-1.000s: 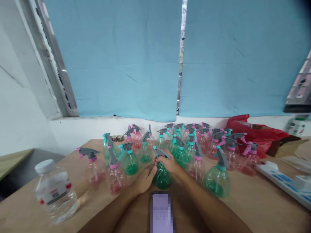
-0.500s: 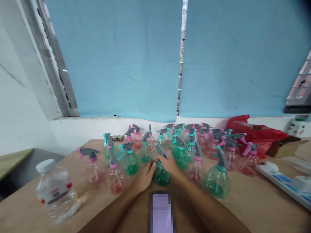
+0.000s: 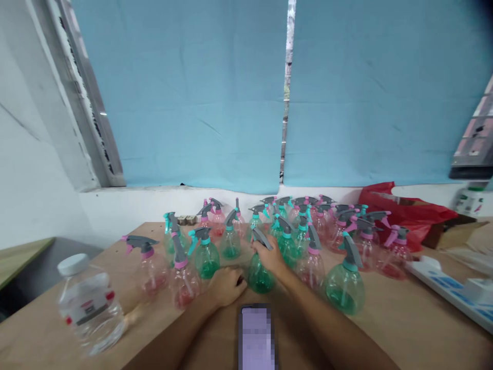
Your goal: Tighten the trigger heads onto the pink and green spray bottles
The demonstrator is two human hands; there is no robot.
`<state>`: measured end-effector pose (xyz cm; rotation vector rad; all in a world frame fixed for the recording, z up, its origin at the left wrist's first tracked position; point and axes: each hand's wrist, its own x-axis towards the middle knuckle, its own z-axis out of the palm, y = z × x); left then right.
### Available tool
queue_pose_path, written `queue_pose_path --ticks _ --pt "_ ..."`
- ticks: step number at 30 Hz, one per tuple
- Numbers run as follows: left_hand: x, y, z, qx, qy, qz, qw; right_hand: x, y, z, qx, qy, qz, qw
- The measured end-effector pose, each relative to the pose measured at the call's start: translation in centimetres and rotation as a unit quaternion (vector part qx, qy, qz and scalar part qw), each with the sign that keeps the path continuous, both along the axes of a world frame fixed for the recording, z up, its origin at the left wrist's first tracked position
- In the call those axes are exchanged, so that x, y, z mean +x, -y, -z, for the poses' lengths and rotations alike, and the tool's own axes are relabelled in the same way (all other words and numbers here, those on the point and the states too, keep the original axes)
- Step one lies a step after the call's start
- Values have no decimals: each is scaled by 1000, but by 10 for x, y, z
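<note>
1. Left hand (image 3: 226, 287) has drawn back from beside the bottle's neck, where it lay half a second earlier, to a lower position nearer the wearer; the held green spray bottle (image 3: 261, 277) has shifted slightly to the right, and the neighbouring bottles keep their places.

2. Right hand (image 3: 269, 254): closed around the neck and lower sprayer head of this bottle, with the grey top (image 3: 262, 238) projecting above the fingers.

3. Left hand, present state: fingers curled inward, at the table (image 3: 404, 321), just beside the bottle but apparently apart from it. Whether the curl is fully closed, or encloses anything, cannot be told.

4. Position of the held bottle: roughly upright at the front centre, between a green bottle with a teal collar (image 3: 207, 259) on the left and a pink bottle (image 3: 311, 267) on the right. Contact between its base and the table cannot be confirmed.

5. Step in hand, as judged: one-handed handling of the bottle by its head. Any further move would call for a firm hold at the neck, the body kept upright, and clearance from the bottles close behind.
</note>
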<state>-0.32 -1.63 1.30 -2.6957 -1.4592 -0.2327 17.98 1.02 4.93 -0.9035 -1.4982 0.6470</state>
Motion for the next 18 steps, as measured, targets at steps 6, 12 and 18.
queue_pose_path --ticks 6,12,18 --pt "-1 1 -2 7 12 28 1000 2 -5 2 -7 -56 -137 989" --pt "0 2 -3 7 10 27 1000 2 -7 5 2 -33 -92 995" --pt "-1 2 -2 9 18 32 999 2 -6 5 12 -42 -113 993"
